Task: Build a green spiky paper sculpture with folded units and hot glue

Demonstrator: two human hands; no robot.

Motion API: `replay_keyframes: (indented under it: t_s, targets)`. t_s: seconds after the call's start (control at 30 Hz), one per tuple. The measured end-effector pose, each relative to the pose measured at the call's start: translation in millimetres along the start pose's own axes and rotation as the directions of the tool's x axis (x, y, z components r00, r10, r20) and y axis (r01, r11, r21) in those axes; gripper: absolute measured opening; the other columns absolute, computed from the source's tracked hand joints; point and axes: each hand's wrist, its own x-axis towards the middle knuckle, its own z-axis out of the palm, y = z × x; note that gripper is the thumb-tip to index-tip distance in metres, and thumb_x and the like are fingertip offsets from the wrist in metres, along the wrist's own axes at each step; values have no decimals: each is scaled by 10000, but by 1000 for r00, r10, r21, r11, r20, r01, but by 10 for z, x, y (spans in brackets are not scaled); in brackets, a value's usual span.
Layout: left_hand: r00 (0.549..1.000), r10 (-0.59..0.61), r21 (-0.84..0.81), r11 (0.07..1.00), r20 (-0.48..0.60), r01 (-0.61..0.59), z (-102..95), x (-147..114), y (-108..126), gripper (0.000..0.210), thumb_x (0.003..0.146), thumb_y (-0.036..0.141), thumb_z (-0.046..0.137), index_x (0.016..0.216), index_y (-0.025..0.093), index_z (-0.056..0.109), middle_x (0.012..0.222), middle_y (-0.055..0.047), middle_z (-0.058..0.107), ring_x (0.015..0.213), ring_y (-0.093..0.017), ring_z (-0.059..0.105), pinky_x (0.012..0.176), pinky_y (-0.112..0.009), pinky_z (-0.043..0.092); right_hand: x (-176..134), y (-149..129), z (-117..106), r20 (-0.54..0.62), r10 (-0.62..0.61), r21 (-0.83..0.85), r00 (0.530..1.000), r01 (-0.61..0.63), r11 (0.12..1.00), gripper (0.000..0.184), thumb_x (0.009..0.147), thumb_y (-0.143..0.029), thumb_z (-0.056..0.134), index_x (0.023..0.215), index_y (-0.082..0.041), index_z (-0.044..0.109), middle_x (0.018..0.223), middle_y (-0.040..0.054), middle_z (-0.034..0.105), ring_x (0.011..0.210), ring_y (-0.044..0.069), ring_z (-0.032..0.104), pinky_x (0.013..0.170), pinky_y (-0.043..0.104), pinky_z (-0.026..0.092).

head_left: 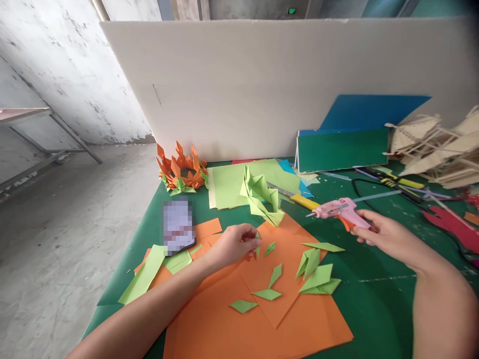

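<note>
Left hand (237, 243): we see thumb and fingertips together, pinched on a small green folded piece (258, 252), mostly covered by them. It's held up over the orange sheets (224, 336); we can't tell whether it touches the paper.

Right hand (377, 230): fingers wrapped round the grip of a pink glue gun (339, 208), nozzle aimed back toward the left fingers but well apart from them. We can't tell if the trigger is pressed. A translucent glue stick (377, 196) sticks out behind, above the right fingers.

Just right of the left fingertips lies one loose green diamond (269, 249); more loose pieces sit nearer the body, and bigger folded leaves (320, 280) are between the two hands. Beyond the left fingers we have a green folded ring (266, 212), and farther off, to their left, an orange paper crown (181, 169).

Handling, our judgement: the piece should be very light, crisp at the folds, easy to crush. Best hold is a soft pinch at one pointed end, fingers off the side taking glue. The gun looks heavier, rigid and nose-hot; we'd take it by the handle only, skin away from the nozzle.
</note>
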Motion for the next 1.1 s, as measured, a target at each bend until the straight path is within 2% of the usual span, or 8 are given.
replay_keyframes:
  t_s: [0.1,0.27,0.33,0.5,0.67,0.93,1.1]
  targets:
    - [999,-32,-229,973,-22,26,20,68,-20,268,759,425,719,736,170,641,638,-31,658,594,-148,642,607,-267,507,-25,-143,110,24,-6,99,1000,4,995,254,743,-428,584,889,-224,620,646,49,537,550,202,506,492,336,395]
    - [990,-115,-358,930,-83,78,50,102,25,324,676,440,804,759,150,685,664,-54,706,618,-144,672,632,-249,533,-128,-168,327,177,-13,323,984,-46,945,274,788,-435,541,940,-213,593,613,16,517,522,184,477,465,315,394]
    - [987,-123,-407,911,-103,71,56,103,55,344,634,428,836,750,148,674,666,-51,709,630,-148,681,642,-249,542,-129,-162,375,237,-19,352,971,-68,934,311,778,-448,579,989,-220,586,616,-3,520,523,175,479,461,297,407]
    - [981,-158,-474,876,-114,86,49,113,84,383,600,448,850,693,138,645,636,-49,702,625,-142,682,660,-250,549,-100,-239,440,223,-48,171,974,9,985,284,785,-469,613,922,-220,608,582,-23,535,494,158,497,457,265,408]
    - [979,-168,-482,871,-119,91,37,116,79,392,563,445,866,671,135,651,626,-33,696,604,-123,665,666,-242,545,-94,-223,494,204,-117,26,972,114,993,283,782,-486,632,872,-222,582,619,-12,580,517,165,526,460,260,393]
    - [980,-177,-454,883,-95,116,20,103,107,381,581,444,857,677,134,658,612,-9,689,601,-106,651,704,-244,541,-87,-113,618,85,-205,-1,975,206,979,221,777,-421,624,838,-208,615,598,-2,589,461,144,504,433,246,370]
    - [977,-193,-460,878,-90,131,24,114,109,399,561,461,861,674,135,661,605,-10,687,598,-104,650,709,-245,540,-83,-102,627,83,-226,-17,971,228,973,160,782,-376,598,791,-216,590,582,-4,574,457,146,507,437,244,375]
